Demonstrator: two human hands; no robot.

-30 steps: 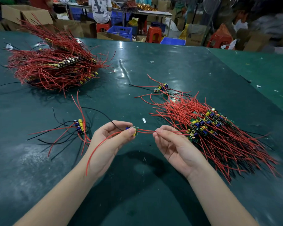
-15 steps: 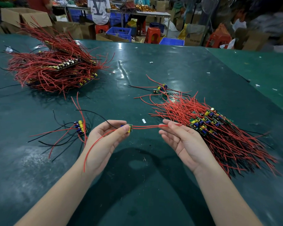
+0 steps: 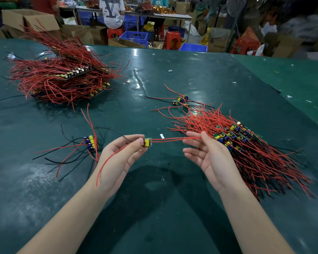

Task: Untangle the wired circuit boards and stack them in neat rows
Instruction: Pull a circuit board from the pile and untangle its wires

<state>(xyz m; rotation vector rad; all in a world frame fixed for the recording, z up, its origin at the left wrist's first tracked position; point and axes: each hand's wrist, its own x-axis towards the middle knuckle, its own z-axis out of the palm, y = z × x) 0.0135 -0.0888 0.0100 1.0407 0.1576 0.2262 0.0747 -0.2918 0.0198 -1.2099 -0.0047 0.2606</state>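
While the left hand (image 3: 117, 158) pinches one small board (image 3: 147, 142) at table centre, its red wires (image 3: 174, 138) stretch toward three o'clock across the loosely spread right hand (image 3: 209, 158), apparently straightening them before stacking at nine o'clock.

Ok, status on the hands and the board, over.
Left hand pinching small board. Right hand open, red wires running across its fingertips. Tangled pile beside right hand.

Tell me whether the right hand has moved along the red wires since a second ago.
Yes. The right hand has slid rightward along the red wires, away from the small board in the left hand and toward the tangled pile, fingers opening.
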